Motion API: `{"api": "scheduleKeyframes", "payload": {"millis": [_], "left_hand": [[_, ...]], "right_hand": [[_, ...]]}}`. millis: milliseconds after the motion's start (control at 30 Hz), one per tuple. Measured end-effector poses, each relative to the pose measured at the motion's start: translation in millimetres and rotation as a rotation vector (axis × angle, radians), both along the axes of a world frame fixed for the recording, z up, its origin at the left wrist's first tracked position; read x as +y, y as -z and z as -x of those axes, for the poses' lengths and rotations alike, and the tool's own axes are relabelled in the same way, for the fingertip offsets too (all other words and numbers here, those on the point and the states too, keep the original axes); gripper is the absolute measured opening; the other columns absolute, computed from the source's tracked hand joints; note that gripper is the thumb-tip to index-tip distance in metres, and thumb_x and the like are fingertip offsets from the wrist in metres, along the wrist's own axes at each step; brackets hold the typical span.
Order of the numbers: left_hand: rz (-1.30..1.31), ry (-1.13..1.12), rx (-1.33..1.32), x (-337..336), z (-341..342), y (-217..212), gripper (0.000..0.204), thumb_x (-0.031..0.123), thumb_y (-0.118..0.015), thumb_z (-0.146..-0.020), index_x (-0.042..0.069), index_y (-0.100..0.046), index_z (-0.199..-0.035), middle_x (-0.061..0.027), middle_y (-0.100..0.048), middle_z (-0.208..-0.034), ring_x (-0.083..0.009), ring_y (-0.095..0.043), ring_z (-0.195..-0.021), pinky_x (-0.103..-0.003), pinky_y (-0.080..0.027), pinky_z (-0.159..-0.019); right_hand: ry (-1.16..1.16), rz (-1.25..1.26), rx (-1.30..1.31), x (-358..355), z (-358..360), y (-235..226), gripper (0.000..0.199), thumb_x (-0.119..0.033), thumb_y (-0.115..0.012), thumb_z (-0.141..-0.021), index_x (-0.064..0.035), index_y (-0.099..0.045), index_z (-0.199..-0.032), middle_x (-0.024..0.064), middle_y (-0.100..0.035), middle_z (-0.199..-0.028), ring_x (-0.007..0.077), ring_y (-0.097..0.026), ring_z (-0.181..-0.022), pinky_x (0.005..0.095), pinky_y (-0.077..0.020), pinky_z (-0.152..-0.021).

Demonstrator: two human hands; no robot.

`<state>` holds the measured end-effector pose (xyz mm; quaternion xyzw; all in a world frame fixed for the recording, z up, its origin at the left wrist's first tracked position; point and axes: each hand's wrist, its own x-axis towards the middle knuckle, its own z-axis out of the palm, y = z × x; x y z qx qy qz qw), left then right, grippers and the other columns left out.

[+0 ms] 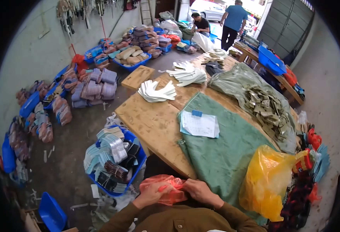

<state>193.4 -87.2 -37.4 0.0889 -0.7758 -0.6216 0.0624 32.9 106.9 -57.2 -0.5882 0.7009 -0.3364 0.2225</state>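
A long wooden worktable (147, 120) ran away from the person toward the open doorway, and a green cloth (224, 154) covered its near right part. On the cloth lay a sheet of paper with a blue clip (199, 124), and at its near right corner slumped a bulging yellow plastic bag (266, 181). Farther up the table sat fanned stacks of white cut pieces (156, 92) and a heap of olive strips (268, 108). On the floor to the left stood a blue crate of bundled insoles (114, 158).

At the table's near edge, close against the person's chest, a thin red plastic bag (163, 187) was bunched between both hands, its long axis running left to right. The left hand (151, 194) was curled shut on the bag's left end, and the right hand (199, 190) pinched its right end with bent fingers. Both hands were equally near, with the bag directly between them.
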Motion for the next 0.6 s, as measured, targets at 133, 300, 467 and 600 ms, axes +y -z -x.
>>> {"api": "scheduleKeyframes", "payload": {"millis": [133,300,467,600], "left_hand": [[0.001,0.062,-0.103,-4.7,8.7,3.5,0.024,0.024,-0.067,-0.09,0.001,-0.066,-0.097,-0.0101,-0.067,-0.086,-0.0226,-0.065,-0.089,-0.036,-0.05,-0.086],[0.139,0.082,-0.191,3.2,20.8,-4.4,0.02,0.016,-0.069,-0.084,0.0,-0.064,-0.095,-0.0125,-0.068,-0.084,-0.0245,-0.067,-0.084,-0.035,-0.052,-0.076],[0.36,-0.015,-0.065,11.1,16.0,-4.0,0.016,0.008,-0.068,-0.08,0.002,-0.063,-0.094,-0.0132,-0.069,-0.087,-0.0274,-0.068,-0.083,-0.035,-0.053,-0.074],[0.481,-0.012,0.123,14.9,20.8,11.9,0.012,0.004,-0.066,-0.082,0.001,-0.062,-0.092,-0.0142,-0.066,-0.083,-0.029,-0.067,-0.074,-0.034,-0.052,-0.066]], "right_hand": [[-0.008,-0.068,-0.615,-7.0,0.4,-15.4,0.022,-0.021,-0.052,-0.097,-0.0019,-0.06,-0.089,0.0115,-0.059,-0.08,0.0282,-0.058,-0.075,0.0377,-0.0459,-0.069],[0.106,-0.026,-0.618,-14.3,-8.0,-33.0,0.023,-0.025,-0.054,-0.096,-0.0035,-0.061,-0.088,0.0143,-0.06,-0.077,0.0314,-0.059,-0.072,0.0415,-0.0457,-0.066],[0.06,0.141,-0.085,-24.9,-16.6,-40.9,0.018,-0.026,-0.057,-0.091,-0.0081,-0.063,-0.09,0.0157,-0.061,-0.074,0.0364,-0.061,-0.069,0.0467,-0.0464,-0.058],[-0.032,0.17,0.049,-24.5,-11.5,-39.5,0.017,-0.024,-0.057,-0.091,-0.0068,-0.058,-0.091,0.0132,-0.06,-0.08,0.0344,-0.06,-0.069,0.0446,-0.0471,-0.056]]}}
